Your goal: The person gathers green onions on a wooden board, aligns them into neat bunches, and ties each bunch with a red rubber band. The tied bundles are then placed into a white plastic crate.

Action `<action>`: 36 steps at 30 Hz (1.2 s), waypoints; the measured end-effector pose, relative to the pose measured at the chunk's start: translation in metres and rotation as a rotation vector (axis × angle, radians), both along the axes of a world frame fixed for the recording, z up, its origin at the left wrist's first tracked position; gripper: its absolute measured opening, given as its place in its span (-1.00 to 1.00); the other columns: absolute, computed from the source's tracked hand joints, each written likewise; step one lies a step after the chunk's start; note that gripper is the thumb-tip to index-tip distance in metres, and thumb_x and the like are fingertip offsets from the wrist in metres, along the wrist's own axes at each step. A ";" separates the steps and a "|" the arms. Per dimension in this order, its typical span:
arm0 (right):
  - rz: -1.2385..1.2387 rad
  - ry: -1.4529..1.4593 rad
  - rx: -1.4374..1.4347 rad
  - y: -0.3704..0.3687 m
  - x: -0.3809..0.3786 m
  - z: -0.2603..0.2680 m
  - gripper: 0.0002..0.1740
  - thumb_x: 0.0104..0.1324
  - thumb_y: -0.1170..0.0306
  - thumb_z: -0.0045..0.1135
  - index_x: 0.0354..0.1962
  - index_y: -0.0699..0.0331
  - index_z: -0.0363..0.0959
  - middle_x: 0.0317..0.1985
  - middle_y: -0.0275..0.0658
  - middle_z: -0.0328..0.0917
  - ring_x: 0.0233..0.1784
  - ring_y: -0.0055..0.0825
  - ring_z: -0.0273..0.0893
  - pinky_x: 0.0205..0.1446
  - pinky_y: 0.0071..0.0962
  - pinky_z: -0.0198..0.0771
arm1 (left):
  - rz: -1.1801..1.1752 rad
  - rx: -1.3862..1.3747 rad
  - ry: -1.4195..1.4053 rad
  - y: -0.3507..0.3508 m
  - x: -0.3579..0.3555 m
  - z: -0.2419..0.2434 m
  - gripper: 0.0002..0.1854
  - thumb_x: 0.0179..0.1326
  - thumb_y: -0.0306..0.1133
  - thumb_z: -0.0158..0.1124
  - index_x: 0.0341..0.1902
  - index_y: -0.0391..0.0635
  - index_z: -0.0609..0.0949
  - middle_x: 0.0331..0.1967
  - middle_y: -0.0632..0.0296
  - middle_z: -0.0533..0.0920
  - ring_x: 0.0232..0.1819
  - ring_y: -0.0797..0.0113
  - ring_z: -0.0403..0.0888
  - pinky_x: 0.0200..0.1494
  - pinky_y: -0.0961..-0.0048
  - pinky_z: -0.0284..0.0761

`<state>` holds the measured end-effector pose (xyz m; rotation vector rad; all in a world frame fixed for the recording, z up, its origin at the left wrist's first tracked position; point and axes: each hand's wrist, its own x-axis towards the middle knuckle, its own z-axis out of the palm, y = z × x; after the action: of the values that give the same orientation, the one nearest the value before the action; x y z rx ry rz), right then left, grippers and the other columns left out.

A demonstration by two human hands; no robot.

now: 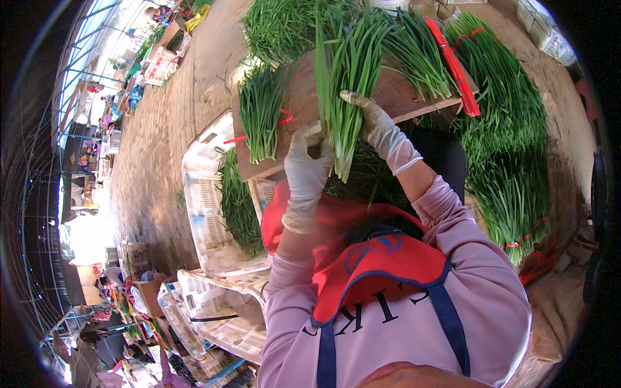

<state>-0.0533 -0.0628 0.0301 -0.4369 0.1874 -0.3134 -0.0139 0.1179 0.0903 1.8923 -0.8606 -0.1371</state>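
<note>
A loose bunch of garlic chives (350, 92) is held over a small wooden table (303, 94), its pale cut ends towards me. My right hand (381, 127), in a thin whitish glove, wraps the bunch from the right, thumb laid across the stalks. My gloved left hand (306, 177) is curled against the left edge of the stalks near their lower ends; its fingertips are partly hidden. To the left lies a smaller chive bunch (262, 114) with a red tie (285, 118) beside it. Further chives (419, 58) lie on the table's right side.
A bundle of red ties (453, 68) lies along the table's right edge. Tied chive bundles (504, 102) are stacked on the floor at right. White plastic crates (208, 194) stand at left, one holding greens (240, 208). More loose chives (281, 29) heap behind the table.
</note>
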 end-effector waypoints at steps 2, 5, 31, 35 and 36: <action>0.069 -0.103 0.040 0.001 0.001 -0.007 -0.45 0.20 0.24 0.30 0.10 0.29 0.39 -0.03 -0.10 0.58 -0.07 -0.24 0.62 0.03 -0.14 0.58 | -0.084 -0.024 -0.042 -0.001 -0.002 -0.002 -0.56 0.10 -0.58 0.33 0.09 -0.20 0.50 -0.24 0.20 0.66 -0.24 0.48 0.60 -0.13 0.51 0.53; 0.085 -0.125 0.059 0.004 0.003 -0.011 -0.37 0.21 0.25 0.28 0.18 0.33 0.32 0.07 0.02 0.52 0.01 -0.18 0.59 0.10 -0.14 0.55 | -0.074 0.044 -0.150 -0.002 -0.004 0.000 -0.53 0.09 -0.58 0.34 0.11 -0.20 0.47 -0.19 0.16 0.66 -0.21 0.44 0.61 -0.10 0.48 0.53; -0.485 -0.060 -1.164 -0.006 0.012 0.051 -0.59 0.13 0.51 0.38 -0.04 0.37 0.52 -0.15 -0.24 0.67 -0.11 -0.55 0.62 0.02 -0.51 0.52 | -0.459 -0.402 0.057 -0.048 0.056 -0.006 0.18 -0.19 -0.45 0.58 0.49 -0.19 0.02 0.36 0.03 0.30 0.37 0.15 0.28 0.41 0.31 0.19; -0.231 0.026 -0.760 -0.011 0.017 0.013 -0.43 0.06 0.52 0.44 0.04 0.33 0.45 -0.06 -0.29 0.61 -0.04 -0.51 0.57 0.09 -0.42 0.50 | -0.608 -0.785 1.363 -0.091 0.072 -0.055 -0.13 0.09 -0.28 0.45 0.43 -0.08 0.18 0.30 0.19 0.41 0.25 0.24 0.40 0.34 0.23 0.30; -0.205 -0.004 -0.921 -0.014 0.017 0.003 -0.38 0.04 0.52 0.46 0.08 0.31 0.42 -0.02 -0.29 0.59 0.00 -0.49 0.55 0.12 -0.40 0.48 | -0.671 -0.557 0.844 -0.090 0.077 -0.068 -0.19 0.16 -0.25 0.39 0.42 -0.08 0.19 0.27 0.19 0.44 0.20 0.25 0.44 0.32 0.23 0.33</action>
<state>-0.0362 -0.0766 0.0332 -1.3321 0.0727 -0.6003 0.0635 0.0281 0.0222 0.8264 -0.7775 -0.9279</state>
